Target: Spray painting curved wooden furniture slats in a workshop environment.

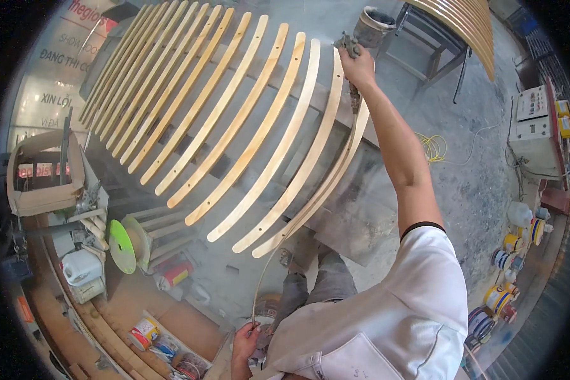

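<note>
My right hand (pixel 359 67) is wrapped round a spray gun (pixel 348 44), held over the far ends of the nearest wooden slats at the right end of the row. A thin brown hose (pixel 267 265) hangs from the gun's handle, sweeps along the last slat and drops toward me. Its lower stretch is pinched in my left hand (pixel 244 342), low beside my body. Pale curved slats (pixel 242 114) lie side by side with gaps between them, several with small dark holes near their ends. The gun's trigger is mostly covered by my fingers.
A dark bucket (pixel 373 26) stands beyond the gun, next to a metal stand (pixel 440 54) bearing more slats. Left are a cardboard box (pixel 44 201), a green-rimmed reel (pixel 121 247) and a white jug (pixel 81 267). A control box (pixel 533 130) and paint cans line the right.
</note>
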Action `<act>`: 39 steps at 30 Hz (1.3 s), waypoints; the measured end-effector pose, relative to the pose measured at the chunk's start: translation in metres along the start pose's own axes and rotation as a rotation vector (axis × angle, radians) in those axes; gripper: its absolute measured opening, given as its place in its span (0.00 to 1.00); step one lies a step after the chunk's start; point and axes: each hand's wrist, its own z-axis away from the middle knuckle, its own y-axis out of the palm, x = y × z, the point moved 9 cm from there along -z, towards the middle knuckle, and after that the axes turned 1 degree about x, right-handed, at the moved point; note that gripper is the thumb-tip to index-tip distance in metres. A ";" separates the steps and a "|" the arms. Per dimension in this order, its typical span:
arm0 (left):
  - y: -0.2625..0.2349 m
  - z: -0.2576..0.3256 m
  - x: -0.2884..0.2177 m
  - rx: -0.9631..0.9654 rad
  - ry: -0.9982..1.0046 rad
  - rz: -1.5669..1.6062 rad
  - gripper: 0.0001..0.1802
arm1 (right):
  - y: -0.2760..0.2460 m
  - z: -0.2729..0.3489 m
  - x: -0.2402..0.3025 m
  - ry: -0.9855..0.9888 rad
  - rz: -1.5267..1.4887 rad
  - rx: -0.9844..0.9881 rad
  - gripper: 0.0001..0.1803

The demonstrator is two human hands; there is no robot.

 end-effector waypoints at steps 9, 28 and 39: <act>-0.012 0.001 0.018 0.013 -0.063 -0.078 0.16 | -0.030 0.097 0.016 -0.041 -0.013 0.236 0.18; -0.059 0.032 0.211 -0.047 -0.131 0.251 0.12 | 0.059 0.519 0.099 0.086 -0.397 0.537 0.08; -0.063 0.032 0.068 -0.303 0.348 -0.268 0.11 | 0.082 0.619 0.190 -0.030 -0.434 0.798 0.13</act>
